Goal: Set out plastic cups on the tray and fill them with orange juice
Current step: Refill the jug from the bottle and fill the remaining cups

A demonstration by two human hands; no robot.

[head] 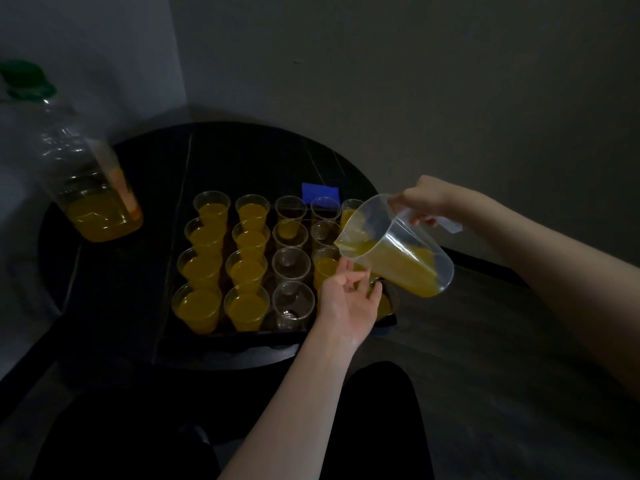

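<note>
A dark tray (242, 336) holds several clear plastic cups in rows. The two left columns are full of orange juice (199, 304). In the third column two near cups (293, 303) stand empty. My right hand (427, 202) grips the handle of a clear measuring jug (398, 245), tilted left with juice in it, its spout above a partly filled cup (325, 265). My left hand (349, 299) is at the tray's near right, fingers curled loosely by that cup; I cannot tell whether it touches it. A cup behind the hand is mostly hidden.
A big clear bottle (93, 188) with a green cap and some juice stands at the left on the round black table (110, 296). A blue square object (320, 191) lies behind the tray. Grey walls close in at the back.
</note>
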